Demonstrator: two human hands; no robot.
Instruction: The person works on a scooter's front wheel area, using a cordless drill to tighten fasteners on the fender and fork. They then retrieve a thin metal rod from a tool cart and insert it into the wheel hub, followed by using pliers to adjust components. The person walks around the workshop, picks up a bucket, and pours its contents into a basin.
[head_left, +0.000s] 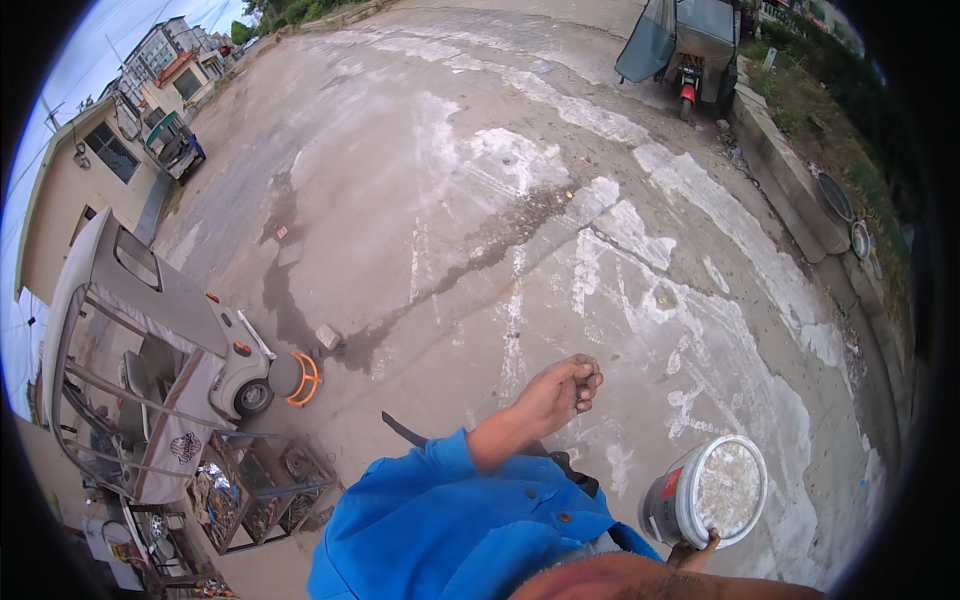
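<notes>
My right hand [693,552] grips a grey plastic bucket [668,510] at the lower right, its fingers over the rim. The bucket is tilted and its round top [728,490] is pale and crusted; a red patch marks its side. I cannot tell whether that top is a lid or the contents. In front of my body, my left hand [572,388] is raised with its fingers curled closed, and nothing shows in it. A blue sleeve [420,490] covers most of that arm.
At the left stands a grey covered three-wheeler [180,310], with an orange-rimmed round stool [300,378] and a metal-framed bin [262,490] of scraps beside it. A stone block [328,336] lies on the stained concrete [450,240]. Another covered vehicle [700,45] stands far right near a low kerb [785,175].
</notes>
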